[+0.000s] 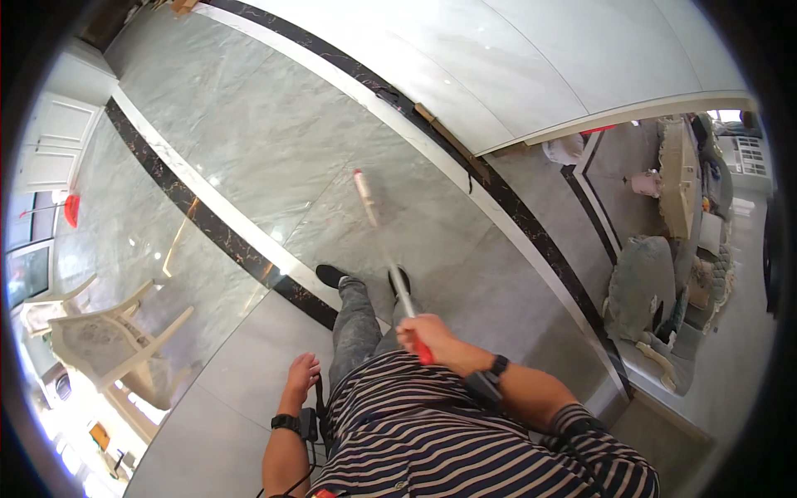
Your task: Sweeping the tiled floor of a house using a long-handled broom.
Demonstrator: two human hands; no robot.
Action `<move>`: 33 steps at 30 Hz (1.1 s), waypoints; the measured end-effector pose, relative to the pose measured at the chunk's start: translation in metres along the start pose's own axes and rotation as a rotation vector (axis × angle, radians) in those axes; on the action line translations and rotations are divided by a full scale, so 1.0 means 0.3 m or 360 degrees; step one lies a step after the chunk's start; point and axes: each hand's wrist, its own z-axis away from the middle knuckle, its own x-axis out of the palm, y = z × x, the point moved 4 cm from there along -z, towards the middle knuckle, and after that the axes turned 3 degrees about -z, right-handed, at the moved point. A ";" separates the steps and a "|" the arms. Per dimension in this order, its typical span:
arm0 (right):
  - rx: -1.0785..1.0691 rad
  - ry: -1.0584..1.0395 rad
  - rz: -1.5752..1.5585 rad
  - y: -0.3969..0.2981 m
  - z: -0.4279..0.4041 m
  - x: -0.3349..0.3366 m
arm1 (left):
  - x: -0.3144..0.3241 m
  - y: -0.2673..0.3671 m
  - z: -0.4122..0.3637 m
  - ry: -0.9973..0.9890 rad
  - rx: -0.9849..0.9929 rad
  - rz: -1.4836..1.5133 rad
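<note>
My right hand [429, 338] is closed around the red grip of a long-handled broom [401, 292]. Its pale pole runs forward from my waist, over my right shoe, to the floor. The broom head [366, 198], light with a red end, rests on or just over the grey marble-look floor tiles [268, 124]; motion blur hides its bristles. Beside my left hip hangs my left hand [303, 372], fingers loosely bent, with no object seen in it. A cable and a small dark device lie along that wrist.
Black and white border strips [227, 249] cross the floor on both sides. A carved chair [118, 336] stands at left, near a red object [71, 210]. A white wall panel [560, 56] edges the upper right. Beyond an opening are an upholstered armchair [641, 299] and a pink bin [646, 183].
</note>
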 end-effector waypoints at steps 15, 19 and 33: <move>-0.0206 0.0647 -0.0884 0.094 -0.241 -1.242 | 0.224 -0.044 0.076 -0.0004 0.0025 -0.0519; -0.0430 0.0757 -0.0505 0.174 -0.485 -1.598 | 0.300 -0.056 0.065 -0.0158 -0.0028 -0.0638; -0.0079 -0.0083 -0.0412 0.196 -0.132 -0.474 | 0.333 0.021 0.060 -0.0087 0.0058 -0.0626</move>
